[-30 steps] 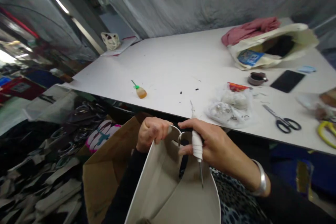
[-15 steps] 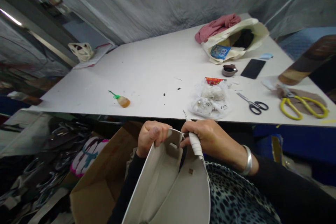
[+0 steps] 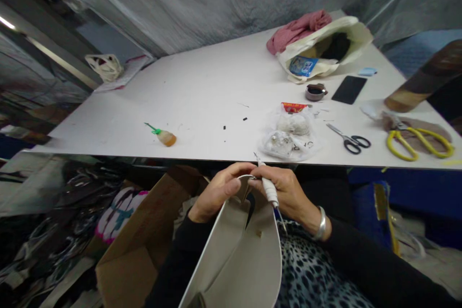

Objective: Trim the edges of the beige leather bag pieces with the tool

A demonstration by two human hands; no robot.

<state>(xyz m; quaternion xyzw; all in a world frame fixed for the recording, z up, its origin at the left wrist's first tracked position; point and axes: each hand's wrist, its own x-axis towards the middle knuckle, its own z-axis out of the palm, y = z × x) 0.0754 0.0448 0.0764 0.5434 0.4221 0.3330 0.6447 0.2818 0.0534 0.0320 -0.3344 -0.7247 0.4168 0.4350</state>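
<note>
Nearest the viewer, a pale bag [image 3: 234, 260] stands open-mouthed before the person's body, its inside visible and its far end just short of the table edge. The left hand [image 3: 218, 191] is partly closed, pinching the rim at that far end between thumb and fingers. The right hand [image 3: 283, 192] is curled around a white-handled tool [image 3: 270, 191] — a thin metal tip at the upper end, a slim rod at the lower — with its fingertips at the same rim, close beside the left hand. A silver bracelet [image 3: 320, 224] encircles the right wrist; spotted cloth [image 3: 314, 269] lies beneath that arm. To the left, a cardboard box [image 3: 126, 272] stands open.

Beyond is a white table [image 3: 195, 96]. Along its near part, from left to right: a small bottle [image 3: 166, 138] with a green spout, lying on its side; a clear plastic bag [image 3: 290, 137] of small items; black-handled scissors [image 3: 352, 143]; and yellow-handled scissors [image 3: 401, 126]. Farther back lie a phone [image 3: 349, 89] and a cream sack [image 3: 327, 71] — its mouth open, pink cloth [image 3: 299, 30] beside it. A grey plastic sheet [image 3: 216, 5] hangs behind.
</note>
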